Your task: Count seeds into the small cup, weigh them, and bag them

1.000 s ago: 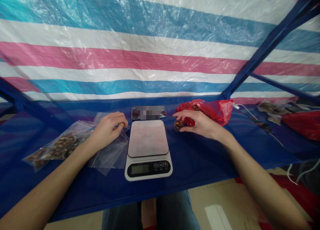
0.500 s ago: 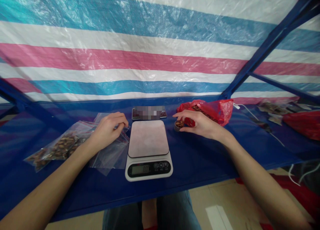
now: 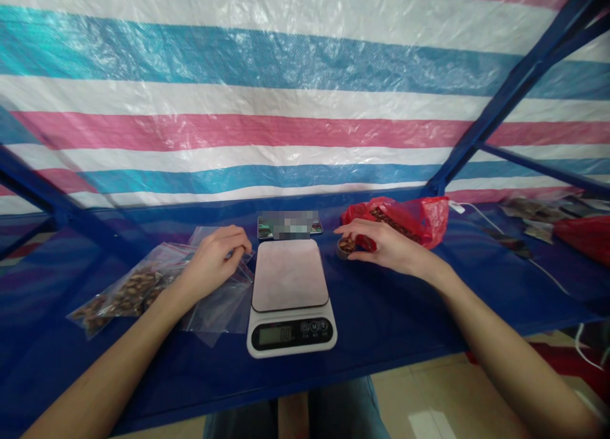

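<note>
My left hand (image 3: 216,258) rests on a pile of empty clear zip bags (image 3: 222,296) left of the scale, its fingertips pinching the top edge of one bag. My right hand (image 3: 384,245) holds a small round cup of brown pieces (image 3: 345,245) on the blue shelf, just right of the scale. A white kitchen scale (image 3: 290,296) with an empty pale platform stands between my hands, its display lit.
Filled clear bags of brown pieces (image 3: 121,293) lie at the far left. A red plastic bag with brown pieces (image 3: 405,216) sits behind my right hand. A phone (image 3: 290,226) lies behind the scale. A white cable (image 3: 481,218), more bags and red plastic are at the right.
The view has tilted up slightly, so everything sits a little lower in the picture. Both hands stay in the same places on the bags and the cup.
</note>
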`<state>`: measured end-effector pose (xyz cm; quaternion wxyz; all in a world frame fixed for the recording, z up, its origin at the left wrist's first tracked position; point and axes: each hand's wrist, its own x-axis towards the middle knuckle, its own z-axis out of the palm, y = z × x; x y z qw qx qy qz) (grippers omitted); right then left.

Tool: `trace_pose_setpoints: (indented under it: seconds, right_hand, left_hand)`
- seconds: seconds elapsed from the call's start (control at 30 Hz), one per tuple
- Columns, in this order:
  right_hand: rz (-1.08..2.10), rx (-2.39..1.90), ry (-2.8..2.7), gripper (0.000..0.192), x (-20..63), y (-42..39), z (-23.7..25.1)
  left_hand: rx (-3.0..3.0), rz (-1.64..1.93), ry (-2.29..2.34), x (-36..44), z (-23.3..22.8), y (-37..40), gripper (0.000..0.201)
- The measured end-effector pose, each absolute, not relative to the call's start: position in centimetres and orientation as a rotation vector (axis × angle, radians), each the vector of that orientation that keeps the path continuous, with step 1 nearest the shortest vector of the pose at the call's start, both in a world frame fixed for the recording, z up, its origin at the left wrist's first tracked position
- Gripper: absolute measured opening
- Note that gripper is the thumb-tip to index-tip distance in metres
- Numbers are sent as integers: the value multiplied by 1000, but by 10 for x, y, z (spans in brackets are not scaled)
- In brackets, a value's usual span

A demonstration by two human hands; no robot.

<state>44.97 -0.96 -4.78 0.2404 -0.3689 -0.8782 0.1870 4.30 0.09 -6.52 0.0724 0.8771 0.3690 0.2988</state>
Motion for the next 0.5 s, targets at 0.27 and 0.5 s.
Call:
trace_pose_setpoints:
  seconds: [0.27,0.5]
  right_hand:
    - [507,-1026,-2415,46,451,-10,-49]
    - [507,-1032,-2419,46,450,-11,-48]
  left_hand:
    - [2638,926,1102,42,-67,3,27]
    - [2623,925,1136,44,-64,2,26]
